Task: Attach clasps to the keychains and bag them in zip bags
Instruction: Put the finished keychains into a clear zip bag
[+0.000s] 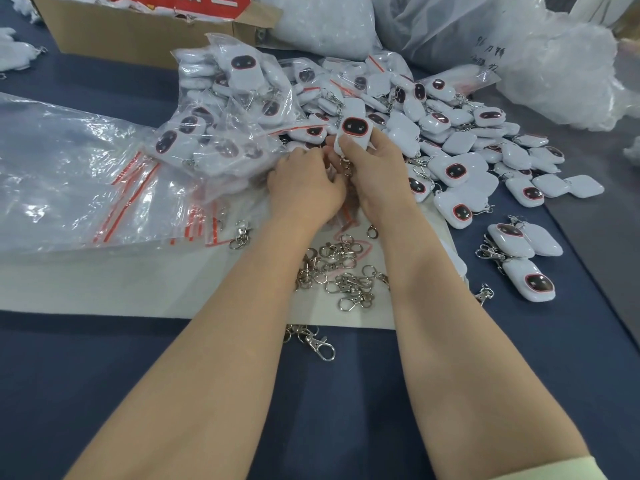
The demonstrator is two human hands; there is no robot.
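My right fingers [349, 144] are curled round a white keychain [355, 130]. The thumb presses on its lower front and holds it up with the dark face panel toward me. Its short metal chain [347, 168] hangs down into the gap between my two sets of fingers. My left fingers [311, 157] are bent in tight just beside that chain. Whether they pinch a clasp or the chain's end I cannot tell, since my own knuckles hide it.

I judge this to be the attaching step: one keychain is in hand at the chain, and no bag has been taken up for it. The next move is small and fiddly. I would need to open a clasp's ring and work it onto the chain's last link while my right fingers keep the body steady. If my left fingers hold no clasp, they must first drop back for one.

The loose clasps [346, 275] lie in a tangle nearer to me than my fingers, between my forearms, on a white sheet [138, 282]. The empty zip bags [145, 188], with red strips, lie to the left of my left fingers. The bagged keychains [221, 133] are heaped just beyond them. The unbagged keychains [453, 133] spread to the right of my right fingers, all on the blue desk [173, 375].
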